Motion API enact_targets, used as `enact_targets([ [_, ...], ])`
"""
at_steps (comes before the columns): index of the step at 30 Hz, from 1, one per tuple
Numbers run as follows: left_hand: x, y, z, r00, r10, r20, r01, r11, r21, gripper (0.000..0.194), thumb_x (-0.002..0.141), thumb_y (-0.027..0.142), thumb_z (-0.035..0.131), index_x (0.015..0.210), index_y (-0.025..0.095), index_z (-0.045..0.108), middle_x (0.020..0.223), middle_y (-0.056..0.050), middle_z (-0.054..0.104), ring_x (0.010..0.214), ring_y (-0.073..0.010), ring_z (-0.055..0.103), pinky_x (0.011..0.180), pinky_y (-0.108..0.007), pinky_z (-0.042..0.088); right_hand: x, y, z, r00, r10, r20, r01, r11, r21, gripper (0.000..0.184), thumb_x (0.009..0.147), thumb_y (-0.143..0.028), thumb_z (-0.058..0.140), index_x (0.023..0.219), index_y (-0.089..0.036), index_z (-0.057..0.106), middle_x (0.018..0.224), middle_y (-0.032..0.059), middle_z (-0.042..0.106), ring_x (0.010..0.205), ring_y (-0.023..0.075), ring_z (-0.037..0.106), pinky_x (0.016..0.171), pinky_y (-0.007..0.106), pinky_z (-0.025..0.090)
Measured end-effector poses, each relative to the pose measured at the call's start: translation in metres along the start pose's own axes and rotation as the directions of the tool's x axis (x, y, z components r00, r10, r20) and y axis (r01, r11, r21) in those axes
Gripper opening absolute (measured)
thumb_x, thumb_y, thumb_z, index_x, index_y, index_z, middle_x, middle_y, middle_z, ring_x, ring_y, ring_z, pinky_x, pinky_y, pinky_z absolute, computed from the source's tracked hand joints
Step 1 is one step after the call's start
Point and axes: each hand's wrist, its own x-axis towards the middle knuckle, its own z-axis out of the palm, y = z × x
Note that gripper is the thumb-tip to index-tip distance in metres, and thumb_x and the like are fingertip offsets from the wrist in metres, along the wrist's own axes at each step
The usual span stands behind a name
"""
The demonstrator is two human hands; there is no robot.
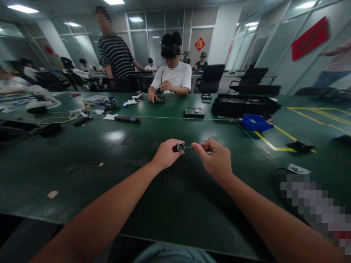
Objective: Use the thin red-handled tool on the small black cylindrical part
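Note:
My left hand (166,155) is closed on a small dark part with a round, silver-rimmed end (180,147), held just above the green table (164,197). Its thumb and fingers grip the part from the left. My right hand (218,157) is wrapped around a screwdriver (206,148) with a brownish handle, mostly hidden by the fingers. From that hand a thin metal shaft points left, and its tip meets the right side of the round end. Whether it sits in a screw is too small to tell.
Across the table a person in a white shirt (175,78) handles a dark device. Nearer lie a hard drive (194,112), a blue bin (256,122), a long black housing (246,105) and a dark pen-like tool (127,119). Cables (65,116) are at the left.

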Motion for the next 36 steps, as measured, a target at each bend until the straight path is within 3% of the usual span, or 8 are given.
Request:
enact_targets([
  [4, 0.0, -0.001, 0.0, 1.0, 0.01, 0.003, -0.01, 1.0, 0.005, 0.032, 0.076, 0.016, 0.078, 0.108, 0.02, 0.072, 0.11, -0.005, 0.073, 0.103, -0.0206, 0.067, 0.095, -0.038, 0.053, -0.003, -0.001, 0.001, 0.998, -0.047, 0.038, 0.047, 0.999, 0.001, 0.034, 0.087, -0.051, 0.066, 0.07, -0.023, 0.059, 0.059, -0.0023, 0.059, 0.05, 0.0131, 0.053, 0.052, 0.028, 0.04],
  [10, 0.0, -0.002, 0.001, 1.0, 0.005, 0.003, -0.005, 1.0, 0.003, 0.031, 0.077, 0.017, 0.078, 0.108, 0.021, 0.072, 0.11, -0.005, 0.073, 0.104, -0.0211, 0.067, 0.095, -0.038, 0.053, -0.006, -0.01, -0.002, 0.963, -0.216, 0.163, 0.206, 0.976, 0.078, 0.015, 0.095, -0.029, 0.052, 0.103, -0.023, 0.063, 0.093, 0.0067, 0.071, 0.081, 0.0213, 0.066, 0.075, 0.036, 0.051],
  [17, -0.001, -0.001, 0.001, 0.999, 0.019, 0.033, -0.019, 1.0, -0.001, 0.029, 0.08, 0.02, 0.076, 0.108, 0.021, 0.072, 0.111, -0.005, 0.073, 0.104, -0.0209, 0.067, 0.096, -0.038, 0.053, -0.008, -0.011, -0.002, 0.965, -0.187, 0.185, 0.177, 0.982, 0.073, 0.018, 0.098, -0.034, 0.049, 0.101, -0.024, 0.064, 0.09, 0.0063, 0.07, 0.083, 0.0225, 0.066, 0.076, 0.037, 0.05],
  [21, -0.001, -0.001, 0.001, 1.0, 0.009, 0.012, -0.01, 1.0, 0.018, 0.033, 0.077, 0.016, 0.078, 0.109, 0.021, 0.072, 0.11, -0.005, 0.073, 0.104, -0.0212, 0.067, 0.096, -0.038, 0.053, -0.007, -0.008, 0.001, 0.992, -0.052, 0.117, 0.033, 0.987, 0.154, 0.022, 0.096, -0.036, 0.051, 0.11, -0.022, 0.062, 0.091, 0.0071, 0.072, 0.084, 0.023, 0.069, 0.076, 0.038, 0.052],
  [24, 0.0, 0.0, 0.0, 1.0, 0.001, -0.002, -0.001, 1.0, 0.027, 0.036, 0.076, 0.015, 0.078, 0.111, 0.021, 0.072, 0.111, -0.005, 0.073, 0.104, -0.0213, 0.068, 0.095, -0.038, 0.053, -0.004, -0.004, 0.004, 0.99, 0.113, 0.088, -0.134, 0.946, 0.295, 0.025, 0.097, -0.041, 0.05, 0.1, -0.021, 0.063, 0.086, 0.0068, 0.072, 0.08, 0.0216, 0.069, 0.074, 0.038, 0.053],
  [31, 0.0, 0.002, -0.003, 0.999, 0.042, -0.028, -0.042, 0.999, 0.008, 0.037, 0.076, 0.014, 0.078, 0.112, 0.021, 0.072, 0.113, -0.005, 0.073, 0.106, -0.0209, 0.067, 0.097, -0.039, 0.052, 0.006, 0.012, 0.012, 0.915, 0.382, 0.13, -0.373, 0.68, 0.631, 0.028, 0.095, -0.047, 0.051, 0.091, -0.021, 0.061, 0.082, 0.0042, 0.066, 0.071, 0.0182, 0.065, 0.071, 0.038, 0.056],
  [33, 0.0, 0.003, -0.003, 0.999, 0.037, -0.026, -0.037, 0.999, 0.009, 0.037, 0.076, 0.014, 0.079, 0.112, 0.02, 0.072, 0.113, -0.005, 0.073, 0.106, -0.0208, 0.067, 0.098, -0.039, 0.052, 0.005, 0.012, 0.011, 0.929, 0.36, 0.086, -0.339, 0.733, 0.59, 0.028, 0.096, -0.047, 0.05, 0.092, -0.021, 0.061, 0.081, 0.004, 0.066, 0.071, 0.0182, 0.065, 0.071, 0.038, 0.055],
  [36, 0.0, 0.005, -0.002, 1.0, 0.027, -0.015, -0.027, 1.0, 0.005, 0.036, 0.076, 0.014, 0.078, 0.111, 0.02, 0.072, 0.112, -0.005, 0.073, 0.104, -0.0205, 0.067, 0.096, -0.038, 0.053, 0.001, 0.005, 0.007, 0.974, 0.227, 0.01, -0.213, 0.898, 0.385, 0.027, 0.099, -0.045, 0.047, 0.097, -0.021, 0.061, 0.082, 0.0043, 0.068, 0.075, 0.0192, 0.065, 0.073, 0.037, 0.052],
])
